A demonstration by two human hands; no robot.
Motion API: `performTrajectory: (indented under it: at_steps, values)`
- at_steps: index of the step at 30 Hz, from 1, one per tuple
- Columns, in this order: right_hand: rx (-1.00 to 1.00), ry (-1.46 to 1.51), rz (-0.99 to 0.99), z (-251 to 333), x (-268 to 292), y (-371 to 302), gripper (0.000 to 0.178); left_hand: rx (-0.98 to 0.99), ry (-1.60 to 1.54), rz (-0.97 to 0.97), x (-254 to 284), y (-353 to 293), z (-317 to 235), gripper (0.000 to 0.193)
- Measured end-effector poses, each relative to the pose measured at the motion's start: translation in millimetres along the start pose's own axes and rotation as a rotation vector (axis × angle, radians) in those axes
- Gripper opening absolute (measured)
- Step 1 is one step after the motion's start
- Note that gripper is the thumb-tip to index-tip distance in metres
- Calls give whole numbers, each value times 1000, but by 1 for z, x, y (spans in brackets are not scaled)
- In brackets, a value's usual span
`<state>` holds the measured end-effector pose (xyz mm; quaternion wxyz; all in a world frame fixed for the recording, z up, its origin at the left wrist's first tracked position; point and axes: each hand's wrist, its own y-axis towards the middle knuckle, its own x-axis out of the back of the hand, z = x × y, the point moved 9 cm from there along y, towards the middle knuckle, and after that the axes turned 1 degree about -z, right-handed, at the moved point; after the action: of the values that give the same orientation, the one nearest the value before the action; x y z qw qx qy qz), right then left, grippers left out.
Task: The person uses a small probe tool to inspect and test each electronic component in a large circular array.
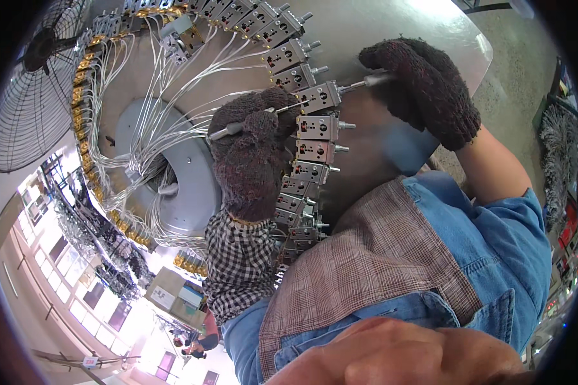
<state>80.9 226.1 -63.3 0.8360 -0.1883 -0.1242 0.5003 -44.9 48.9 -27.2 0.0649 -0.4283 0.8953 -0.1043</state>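
One left hand (250, 154) and one right hand (424, 90) we see at work, both in thick dark gloves. The left hand comes up from below, its forearm in a checked sleeve (237, 256), and it is placed at the inner side of the ring of metal blocks (315, 128). Its fingers are bent and grasping a white-handled tool (226, 131); the handle sticks out to the left, and the thin rod points right, to one small block (319, 97). Whether the rod enters this block, we cannot tell.

The right hand is on the outer side, with bare forearm (498, 163) slanting up and to the left, the back of the glove turned upward. Its fingers grasp a grey-ended tool (380, 78), whose thin rod reaches the outer end of the same block; the glove hides how tightly they are closed.

So the block is between our two hands, at the right part of the ring. White wires (167, 128) spread behind the left hand from a grey disc (192, 163).
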Motion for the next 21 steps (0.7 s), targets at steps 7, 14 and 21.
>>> performTrajectory:
  at_steps: [7, 14, 21]
  values:
    - [-22, 184, 43, 7, -3, -4, 30, 99, -416, -54, 3, -6, 16, 34]
    - [186, 237, 90, 13, -2, -2, 31, 46, -407, -4, -3, -6, 9, 30]
    - [-34, 182, 130, -1, 0, -4, 30, 33, -442, -17, -6, -6, 5, 26]
